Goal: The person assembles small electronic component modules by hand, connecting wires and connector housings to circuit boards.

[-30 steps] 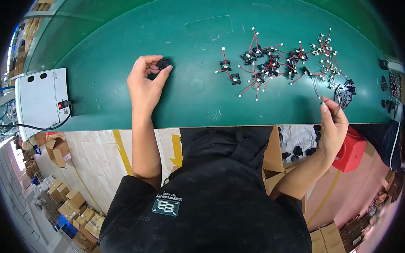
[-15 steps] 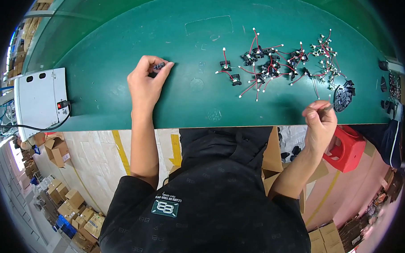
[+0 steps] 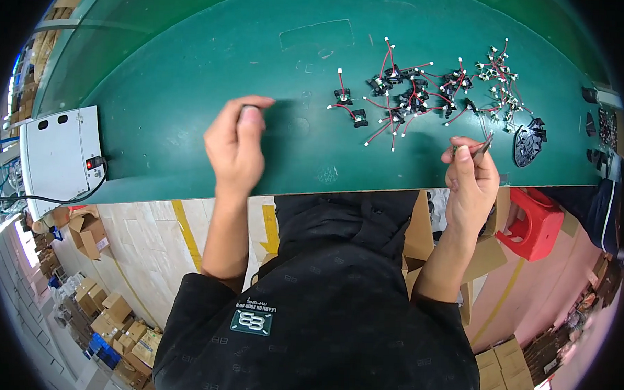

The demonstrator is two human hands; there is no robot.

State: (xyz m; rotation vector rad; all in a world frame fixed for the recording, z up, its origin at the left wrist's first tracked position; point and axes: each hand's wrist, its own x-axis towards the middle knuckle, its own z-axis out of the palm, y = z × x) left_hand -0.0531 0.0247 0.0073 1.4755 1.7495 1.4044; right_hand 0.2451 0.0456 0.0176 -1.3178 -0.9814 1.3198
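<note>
My left hand (image 3: pixel 237 141) is closed above the green table, the thumb pressed against the bent fingers. A bit of a small black part (image 3: pixel 249 109) shows at the thumb tip; the rest is hidden. My right hand (image 3: pixel 472 174), near the table's front edge, pinches a thin, pointed grey metal tool (image 3: pixel 486 142) that looks like tweezers. Beyond it lies a cluster of small black parts with red and black wires and white connectors (image 3: pixel 413 95). Two wired black parts (image 3: pixel 358 118) lie apart on its left. A pile of black plastic pieces (image 3: pixel 529 144) is right of my right hand.
More white connectors on wires (image 3: pixel 498 74) lie at the back right. A white metal box (image 3: pixel 63 148) with a lit red switch and black cable stands at the left end. A red stool (image 3: pixel 534 227) and open cartons (image 3: pixel 420 233) stand below the front edge.
My right hand has moved left and slightly away from me with the grey tool. My left hand has turned, so its thumb now covers most of the black part.
</note>
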